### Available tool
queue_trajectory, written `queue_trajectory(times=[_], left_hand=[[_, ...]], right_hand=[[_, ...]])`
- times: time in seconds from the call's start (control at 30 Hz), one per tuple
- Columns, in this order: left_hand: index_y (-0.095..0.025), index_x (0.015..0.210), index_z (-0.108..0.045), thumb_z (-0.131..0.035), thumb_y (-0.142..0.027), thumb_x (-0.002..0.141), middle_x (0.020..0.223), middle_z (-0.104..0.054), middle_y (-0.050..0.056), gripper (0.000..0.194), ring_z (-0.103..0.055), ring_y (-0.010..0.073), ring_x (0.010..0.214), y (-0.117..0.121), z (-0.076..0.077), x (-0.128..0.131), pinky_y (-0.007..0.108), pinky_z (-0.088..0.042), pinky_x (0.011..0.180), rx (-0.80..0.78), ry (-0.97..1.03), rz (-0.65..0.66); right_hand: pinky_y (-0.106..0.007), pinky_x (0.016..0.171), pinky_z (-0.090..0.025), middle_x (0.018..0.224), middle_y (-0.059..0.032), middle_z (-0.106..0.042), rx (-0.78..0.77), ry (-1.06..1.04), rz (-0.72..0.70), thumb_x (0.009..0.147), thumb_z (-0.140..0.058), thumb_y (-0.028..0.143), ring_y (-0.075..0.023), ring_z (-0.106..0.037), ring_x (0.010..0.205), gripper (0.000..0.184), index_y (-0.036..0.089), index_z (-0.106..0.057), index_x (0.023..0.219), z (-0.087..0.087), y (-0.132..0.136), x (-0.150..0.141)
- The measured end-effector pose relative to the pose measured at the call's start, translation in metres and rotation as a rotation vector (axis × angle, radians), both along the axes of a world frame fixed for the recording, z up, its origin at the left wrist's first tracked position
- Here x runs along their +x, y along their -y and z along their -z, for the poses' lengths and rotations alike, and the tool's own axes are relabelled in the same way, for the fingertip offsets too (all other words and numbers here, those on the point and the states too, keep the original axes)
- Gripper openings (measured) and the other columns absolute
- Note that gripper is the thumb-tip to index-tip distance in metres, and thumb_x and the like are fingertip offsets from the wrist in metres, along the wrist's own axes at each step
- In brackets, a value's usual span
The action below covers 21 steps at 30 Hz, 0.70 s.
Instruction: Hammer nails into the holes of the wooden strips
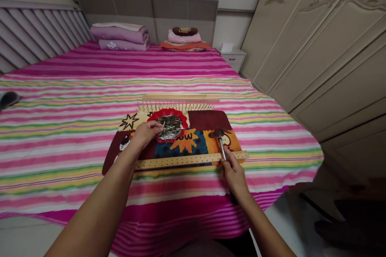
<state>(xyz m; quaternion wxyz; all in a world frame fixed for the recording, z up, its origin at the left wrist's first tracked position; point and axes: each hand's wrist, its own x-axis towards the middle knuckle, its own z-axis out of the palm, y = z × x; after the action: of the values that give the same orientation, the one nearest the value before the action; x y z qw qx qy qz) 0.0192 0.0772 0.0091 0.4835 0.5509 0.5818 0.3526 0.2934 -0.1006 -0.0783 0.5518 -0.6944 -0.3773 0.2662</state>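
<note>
My left hand (147,132) reaches to the left side of a red scalloped bowl (153,116) heaped with metal nails (171,126). Its fingertips are pinched together on a nail at the edge of the heap. In my right hand (234,172) is a hammer (222,147), gripped by the handle, its dark head pointing away from me. Just under the hammer lies a long wooden strip (181,161) with rows of small holes. Bowl and strip rest on a patterned mat or board (208,121) in brown, blue and orange.
Behind the bowl, a wooden strip (193,107) bristles with upright nails, and plain wooden strips (181,97) lie beyond it. Everything sits on a bed with a striped cover (75,128). Folded bedding (120,36) is stacked near the headboard (132,8). A wardrobe (316,40) stands right.
</note>
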Motion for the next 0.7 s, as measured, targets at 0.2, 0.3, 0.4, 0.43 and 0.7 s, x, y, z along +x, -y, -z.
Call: queue_trajectory(times=[0.2, 0.3, 0.4, 0.43, 0.7], left_hand=[[-0.016, 0.060, -0.064, -0.077, -0.041, 0.041, 0.050, -0.057, -0.004, 0.034, -0.046, 0.0080, 0.050, 0.003, -0.004, -0.004, 0.023, -0.037, 0.053, 0.067, -0.032, -0.048], [-0.015, 0.060, -0.063, -0.080, -0.040, 0.037, 0.050, -0.057, -0.003, 0.037, -0.047, 0.0084, 0.050, 0.004, -0.004, -0.004, 0.024, -0.038, 0.054, 0.032, 0.044, -0.047], [-0.015, 0.071, -0.067, -0.083, -0.036, 0.035, 0.050, -0.056, -0.005, 0.044, -0.049, 0.0086, 0.049, 0.006, -0.003, -0.005, 0.024, -0.041, 0.054, 0.001, 0.138, -0.054], [-0.015, 0.077, -0.068, -0.083, -0.034, 0.036, 0.050, -0.055, -0.006, 0.048, -0.049, 0.0085, 0.048, 0.008, -0.004, -0.005, 0.025, -0.042, 0.055, -0.005, 0.165, -0.054], [-0.013, 0.085, -0.072, -0.081, -0.025, 0.049, 0.061, -0.063, -0.001, 0.039, -0.056, 0.0082, 0.056, 0.021, -0.017, -0.010, 0.022, -0.047, 0.058, -0.091, 0.291, -0.031]], right_hand=[[-0.037, 0.090, -0.047, 0.114, -0.0059, -0.070, -0.032, 0.024, -0.027, 0.079, -0.053, 0.043, -0.0241, -0.062, 0.104, 0.054, 0.021, -0.061, 0.128, 0.006, 0.001, 0.003], [-0.038, 0.096, -0.044, 0.122, -0.0076, -0.066, -0.036, 0.030, -0.037, 0.078, -0.053, 0.044, -0.0251, -0.059, 0.112, 0.056, 0.019, -0.061, 0.128, 0.008, 0.000, 0.004], [-0.040, 0.098, -0.043, 0.123, -0.0083, -0.066, -0.027, 0.020, -0.033, 0.077, -0.054, 0.044, -0.0262, -0.058, 0.115, 0.056, 0.019, -0.062, 0.126, 0.008, 0.000, 0.004], [-0.040, 0.098, -0.043, 0.122, -0.0084, -0.066, -0.028, 0.014, -0.027, 0.077, -0.054, 0.044, -0.0265, -0.058, 0.115, 0.056, 0.019, -0.063, 0.126, 0.007, -0.001, 0.003], [-0.038, 0.099, -0.043, 0.126, -0.0099, -0.064, -0.071, 0.003, -0.035, 0.076, -0.052, 0.046, -0.0256, -0.056, 0.118, 0.062, 0.016, -0.060, 0.129, 0.000, 0.000, 0.001]])
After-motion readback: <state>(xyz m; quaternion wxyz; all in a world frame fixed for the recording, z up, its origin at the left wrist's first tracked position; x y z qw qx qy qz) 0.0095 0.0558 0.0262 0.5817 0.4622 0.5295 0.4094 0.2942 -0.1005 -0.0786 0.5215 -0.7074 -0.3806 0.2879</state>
